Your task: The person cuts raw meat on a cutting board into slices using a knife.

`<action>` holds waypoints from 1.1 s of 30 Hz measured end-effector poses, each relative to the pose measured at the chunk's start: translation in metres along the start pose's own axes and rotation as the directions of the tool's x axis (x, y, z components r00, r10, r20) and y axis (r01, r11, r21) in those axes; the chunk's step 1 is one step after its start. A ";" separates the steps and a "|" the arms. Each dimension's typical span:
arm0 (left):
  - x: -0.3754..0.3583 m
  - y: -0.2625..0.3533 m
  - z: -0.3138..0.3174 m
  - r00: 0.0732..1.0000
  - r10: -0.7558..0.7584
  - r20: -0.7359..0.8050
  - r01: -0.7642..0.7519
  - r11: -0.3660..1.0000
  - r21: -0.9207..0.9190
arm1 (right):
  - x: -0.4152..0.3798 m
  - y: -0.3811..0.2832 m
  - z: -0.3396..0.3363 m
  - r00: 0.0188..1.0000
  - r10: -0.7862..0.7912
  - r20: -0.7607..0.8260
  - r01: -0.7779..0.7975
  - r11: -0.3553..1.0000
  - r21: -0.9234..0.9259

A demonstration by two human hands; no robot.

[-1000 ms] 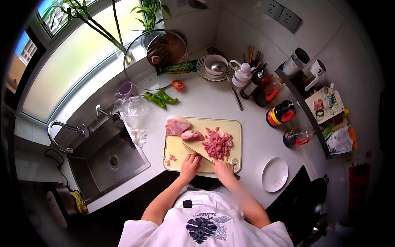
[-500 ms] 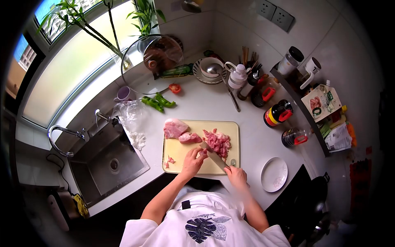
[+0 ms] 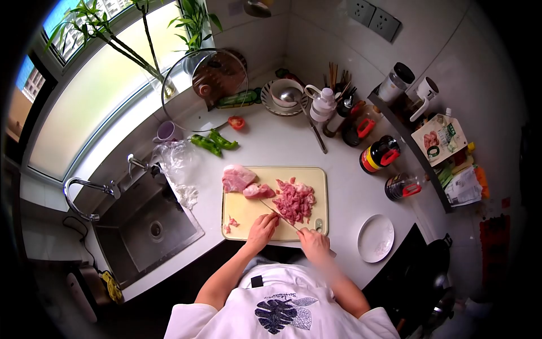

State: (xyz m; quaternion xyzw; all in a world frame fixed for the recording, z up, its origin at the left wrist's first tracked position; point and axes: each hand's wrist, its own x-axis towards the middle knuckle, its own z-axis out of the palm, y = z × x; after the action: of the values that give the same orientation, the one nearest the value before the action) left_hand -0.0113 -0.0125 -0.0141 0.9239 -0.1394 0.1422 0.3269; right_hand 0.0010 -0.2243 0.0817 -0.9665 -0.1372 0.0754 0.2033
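Note:
My right hand [image 3: 314,244] is wrapped round the handle of a kitchen knife [image 3: 287,222], whose blade slants up and left over the cutting board [image 3: 240,210]. Beside the blade, my left hand [image 3: 262,230] has its fingers bent and pressed together; what lies under the fingertips is hidden. A heap of cut raw meat [image 3: 294,200] lies on the board right of the blade. Farther left sit a large raw meat chunk [image 3: 237,178] and a smaller meat piece [image 3: 258,191] touching it. Several small scraps [image 3: 230,225] rest near the board's left edge.
Left of the board are a sink [image 3: 155,229] and a crumpled plastic bag [image 3: 178,164]. Green peppers [image 3: 208,144] and a cut tomato [image 3: 236,122] lie behind. A white plate [image 3: 376,238] stands right, with sauce bottles [image 3: 379,154] farther back.
The knife has turned more edge-on and its tip now reaches farther up and left, near the smaller meat piece. My left fingers have shifted slightly down and left; my right hand has moved left.

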 end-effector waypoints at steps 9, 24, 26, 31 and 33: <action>-0.002 -0.005 0.008 0.998 0.037 0.048 -0.040 0.997 0.069 | -0.015 0.016 0.012 0.980 0.055 0.191 -0.028 0.990 -0.139; -0.005 -0.004 0.009 1.000 0.001 -0.017 -0.001 0.999 0.049 | -0.023 0.032 -0.021 0.987 0.068 0.148 -0.060 0.996 -0.061; -0.007 -0.004 0.010 0.999 -0.004 -0.039 0.007 0.999 0.054 | -0.019 0.028 -0.023 0.992 0.066 0.110 -0.065 0.998 -0.006; -0.008 -0.007 0.013 1.000 0.017 0.001 -0.017 0.998 0.057 | -0.015 0.012 -0.018 0.999 0.032 0.033 -0.033 0.999 0.036; -0.007 -0.008 0.014 1.000 0.015 0.008 -0.015 0.999 0.049 | -0.020 0.012 -0.024 0.996 0.035 0.077 -0.034 0.999 -0.016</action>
State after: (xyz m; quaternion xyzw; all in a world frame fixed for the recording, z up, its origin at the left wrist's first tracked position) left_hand -0.0129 -0.0142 -0.0312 0.9312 -0.1440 0.1443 0.3022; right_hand -0.0099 -0.2501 0.1005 -0.9666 -0.1289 0.1151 0.1893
